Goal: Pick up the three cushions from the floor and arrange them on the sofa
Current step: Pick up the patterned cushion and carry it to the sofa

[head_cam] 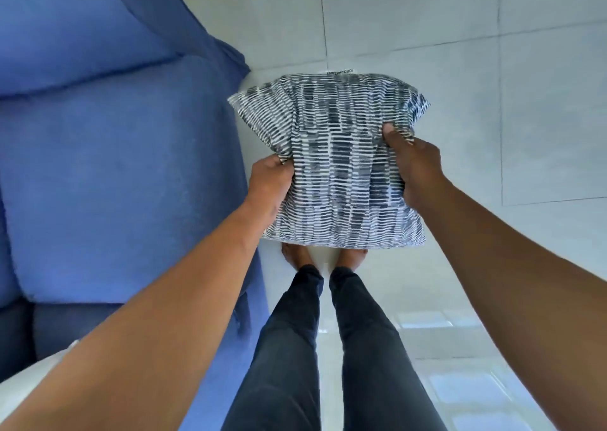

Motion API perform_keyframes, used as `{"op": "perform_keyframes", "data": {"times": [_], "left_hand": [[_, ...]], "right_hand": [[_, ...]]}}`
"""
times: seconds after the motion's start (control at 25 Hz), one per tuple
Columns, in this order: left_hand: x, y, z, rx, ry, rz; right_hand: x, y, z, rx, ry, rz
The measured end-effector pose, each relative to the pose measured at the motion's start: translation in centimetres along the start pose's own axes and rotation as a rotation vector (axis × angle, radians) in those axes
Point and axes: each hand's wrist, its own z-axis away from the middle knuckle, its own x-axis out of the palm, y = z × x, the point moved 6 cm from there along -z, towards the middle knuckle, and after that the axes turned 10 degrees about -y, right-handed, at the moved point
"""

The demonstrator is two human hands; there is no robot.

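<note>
One patterned cushion (331,164) is up off the tiled floor (492,85), held in the air in front of the person and above their bare feet. The left hand (269,184) has its grip clamped on the cushion's left edge, bunching the fabric; the right hand (414,167) is clamped on the right edge, thumb pressed into the cover. The blue sofa (115,167) stands just to the left, its seat bare where it shows. This looks like the carrying step for one cushion. The next move, I'd judge, calls for a swing left and setting it against the backrest. By my count there is one cushion, one sofa and two hands; no other cushions show on the floor or on the seat.
</note>
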Motion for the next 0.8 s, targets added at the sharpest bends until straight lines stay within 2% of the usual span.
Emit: {"op": "perform_keyframes", "data": {"times": [0.4, 0.52, 0.8], "left_hand": [[-6.1, 6.4, 15.3, 0.153, 0.175, 0.187], [-8.4, 7.5, 18.1, 0.24, 0.266, 0.186], [-16.8, 6.6, 21.3, 0.309, 0.438, 0.47]], "right_hand": [[5.9, -8.2, 13.7, -0.106, -0.137, 0.095], [7.9, -10.3, 15.5, -0.124, -0.17, 0.138], [16.1, -13.6, 15.2, -0.181, -0.261, 0.32]]}}
